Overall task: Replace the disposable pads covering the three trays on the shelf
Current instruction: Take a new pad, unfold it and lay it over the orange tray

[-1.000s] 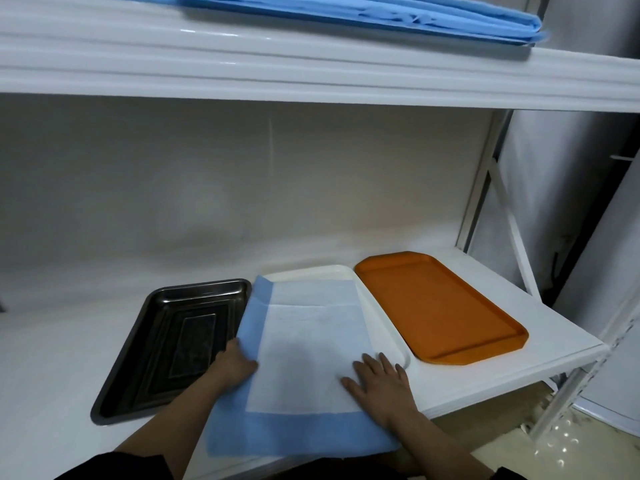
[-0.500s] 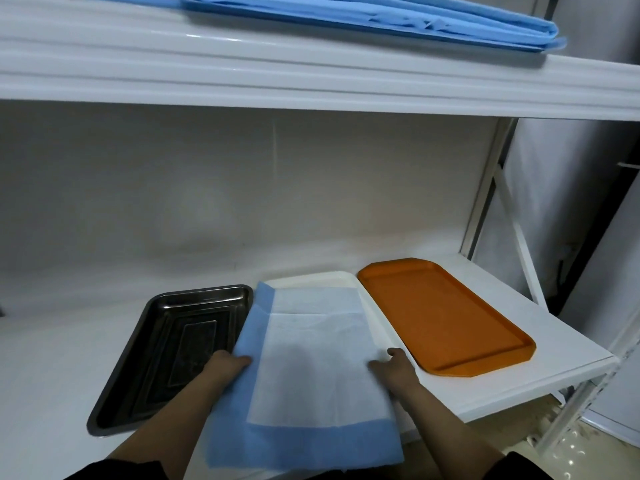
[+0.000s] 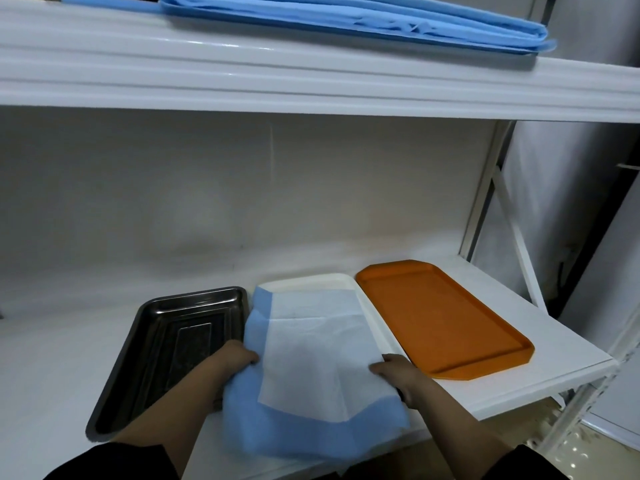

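Shelving: white lower shelf [image 3: 519,372]; spare blue pads [image 3: 346,19] on the tier at 12 o'clock.
Trays: steel tray [image 3: 166,348] at 9 o'clock, white tray [image 3: 346,282] centre, orange tray [image 3: 440,313] at 3 o'clock.
Pad [image 3: 311,368]: on the white tray, now bunching, near end overhanging.
Hands: left hand [image 3: 235,358] and right hand [image 3: 394,370], flat a second ago, now clutch its sides.
Status: removal apparently starting; other trays bare.

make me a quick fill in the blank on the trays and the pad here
1. The tray right of the white tray is ____.
2. Both hands, left hand and right hand, grip the blue-edged ____.
3. The metal tray lies ____ of the white one.
4. The stack of blue pads lies on the ____ shelf.

Missing: orange; pad; left; upper
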Available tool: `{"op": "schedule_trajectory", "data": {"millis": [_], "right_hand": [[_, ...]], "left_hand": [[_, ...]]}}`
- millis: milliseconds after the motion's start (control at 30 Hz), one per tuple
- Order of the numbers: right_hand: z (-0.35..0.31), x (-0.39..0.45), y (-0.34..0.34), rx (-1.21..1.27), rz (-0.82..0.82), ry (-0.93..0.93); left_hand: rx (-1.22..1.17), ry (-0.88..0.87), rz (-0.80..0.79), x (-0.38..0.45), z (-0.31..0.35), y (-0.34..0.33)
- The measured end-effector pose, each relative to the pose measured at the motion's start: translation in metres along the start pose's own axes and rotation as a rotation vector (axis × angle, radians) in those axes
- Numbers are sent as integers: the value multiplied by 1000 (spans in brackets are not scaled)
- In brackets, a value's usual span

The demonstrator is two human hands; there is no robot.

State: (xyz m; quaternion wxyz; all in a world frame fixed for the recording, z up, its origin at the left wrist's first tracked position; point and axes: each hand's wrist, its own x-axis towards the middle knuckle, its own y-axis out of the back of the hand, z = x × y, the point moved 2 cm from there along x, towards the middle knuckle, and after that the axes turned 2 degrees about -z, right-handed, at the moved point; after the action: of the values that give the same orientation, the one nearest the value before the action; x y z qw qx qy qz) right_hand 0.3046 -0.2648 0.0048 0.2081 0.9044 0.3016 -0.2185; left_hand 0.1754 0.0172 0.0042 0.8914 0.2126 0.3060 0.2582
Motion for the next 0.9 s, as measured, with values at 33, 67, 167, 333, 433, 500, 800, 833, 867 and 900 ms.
{"op": "schedule_trajectory", "data": {"millis": [33, 67, 167, 333, 433, 500, 800, 833, 867, 900], "right_hand": [[-2, -3, 5, -24, 24, 25], [-4, -5, 10, -45, 52, 54], [-11, -7, 25, -77, 114, 126], [-19, -15, 32, -272, 147, 197], [-20, -18, 29, -404, 177, 235], [-23, -24, 25, -502, 215, 276], [-55, -67, -35, -1159, 277, 627], [-56, -72, -39, -1163, 263, 663], [-57, -75, -41, -1118, 224, 684], [-57, -76, -41, -1014, 160, 674]], "left_hand": [[13, 2, -2, -1, 1, -1], [18, -4, -5, -1, 1, -2], [40, -44, 2, -7, 4, -9], [438, -93, 3, -25, 32, -29], [587, -161, -9, -42, 60, -43], [384, -184, -141, -54, 78, -58], [-300, -26, -271, -67, 121, -92], [-288, -25, -240, -64, 121, -90], [-252, -39, -215, -64, 121, -88], [-194, -56, -176, -67, 120, -84]]}}
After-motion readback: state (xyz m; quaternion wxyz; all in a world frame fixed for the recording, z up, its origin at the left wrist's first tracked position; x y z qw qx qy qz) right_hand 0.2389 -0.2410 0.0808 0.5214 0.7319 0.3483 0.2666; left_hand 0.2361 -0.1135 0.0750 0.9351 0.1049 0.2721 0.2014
